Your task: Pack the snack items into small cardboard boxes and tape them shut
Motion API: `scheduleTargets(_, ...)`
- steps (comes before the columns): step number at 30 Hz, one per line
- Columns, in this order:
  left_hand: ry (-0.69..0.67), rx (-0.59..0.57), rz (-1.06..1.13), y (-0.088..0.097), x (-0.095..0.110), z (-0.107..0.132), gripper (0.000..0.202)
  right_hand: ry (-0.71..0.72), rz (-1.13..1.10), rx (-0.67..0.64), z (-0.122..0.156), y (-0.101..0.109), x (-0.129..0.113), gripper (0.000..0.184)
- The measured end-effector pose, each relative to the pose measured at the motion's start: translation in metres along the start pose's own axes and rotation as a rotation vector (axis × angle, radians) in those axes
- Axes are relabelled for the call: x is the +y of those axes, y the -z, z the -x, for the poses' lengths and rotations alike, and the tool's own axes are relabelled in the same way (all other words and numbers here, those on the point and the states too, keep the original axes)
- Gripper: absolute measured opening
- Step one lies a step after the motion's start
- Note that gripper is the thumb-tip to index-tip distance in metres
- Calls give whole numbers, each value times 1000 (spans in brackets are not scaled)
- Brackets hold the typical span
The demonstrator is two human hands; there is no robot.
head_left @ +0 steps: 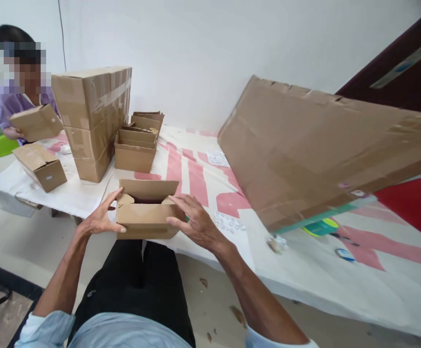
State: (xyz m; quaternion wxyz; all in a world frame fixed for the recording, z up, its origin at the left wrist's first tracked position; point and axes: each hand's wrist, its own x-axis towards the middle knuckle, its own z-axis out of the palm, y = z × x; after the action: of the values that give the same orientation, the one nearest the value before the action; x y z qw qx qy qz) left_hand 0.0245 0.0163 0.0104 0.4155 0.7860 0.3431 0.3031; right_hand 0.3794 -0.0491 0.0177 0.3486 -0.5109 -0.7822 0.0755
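A small cardboard box (145, 220) is at the table's front edge, its back flap upright and its side flaps bent inward. My left hand (104, 215) grips the left end, thumb on the front face and fingers at the top corner. At the right end, my right hand (192, 217) holds the box with its thumb on the front and its fingers over the top corner. The inside of the box is mostly hidden from this angle.
Several open boxes (136, 157) stand behind, beside a tall stack of taped cartons (98, 111). A co-worker (25, 101) at the left holds another box (38, 123). A large cardboard sheet or carton (304, 150) leans at the right, near a tape roll (345, 254).
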Motion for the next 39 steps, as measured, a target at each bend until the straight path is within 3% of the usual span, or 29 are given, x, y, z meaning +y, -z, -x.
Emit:
scheduleTargets(3,-7,4,35,-6,-5,6,134,23,-14,-142,-6,4,-19,45)
scheduleTargets(5,6,2,68,-11,-11,11,135,-14,-39,-143,-3,4,-19,36)
scheduleTargets(10,-5,23,165,-32,-20,13,136,-99,-46,-38,12,8,0,34)
scheduleTargets(19,-150,190,155,-59,-3,5,114,-148,46,183,35,16,17,42)
scheduleTargets(29,-191,371,108,-83,-23,18,90,-74,113,330,44,11,5,41)
scheduleTargets(39,-161,444,33,-92,-31,34,60,59,176,338,46,2,-11,28)
